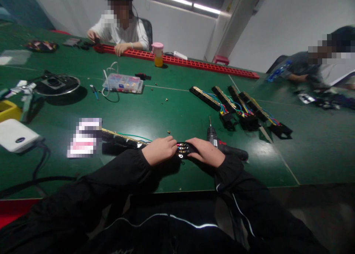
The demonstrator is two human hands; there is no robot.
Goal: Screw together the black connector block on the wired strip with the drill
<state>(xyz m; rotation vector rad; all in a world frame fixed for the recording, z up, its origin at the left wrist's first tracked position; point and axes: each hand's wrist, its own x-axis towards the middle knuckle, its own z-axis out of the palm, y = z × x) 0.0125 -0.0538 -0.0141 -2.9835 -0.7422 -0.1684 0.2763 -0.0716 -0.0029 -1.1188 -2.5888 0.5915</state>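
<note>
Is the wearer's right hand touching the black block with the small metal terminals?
Touching: in the head view, the right hand grips the black block at its end, thumb and fingers on opposite edges.

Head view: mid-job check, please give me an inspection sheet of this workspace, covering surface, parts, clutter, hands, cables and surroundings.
Surface: green table, with visible seams and small loose metal bits.
Job's things: black wired strip running left from its end block; four similar strips to the right; power drill lying beside the right hand.
Clutter: clear parts box, pink-lidded cup, long red rail, white device.
Hands: right grips the end block; left hand bunched at its other side, its pinch hidden.
Cables: white cable looped by the box; dark cable beside the white device.
Surroundings: two co-workers seated at the table.
</note>
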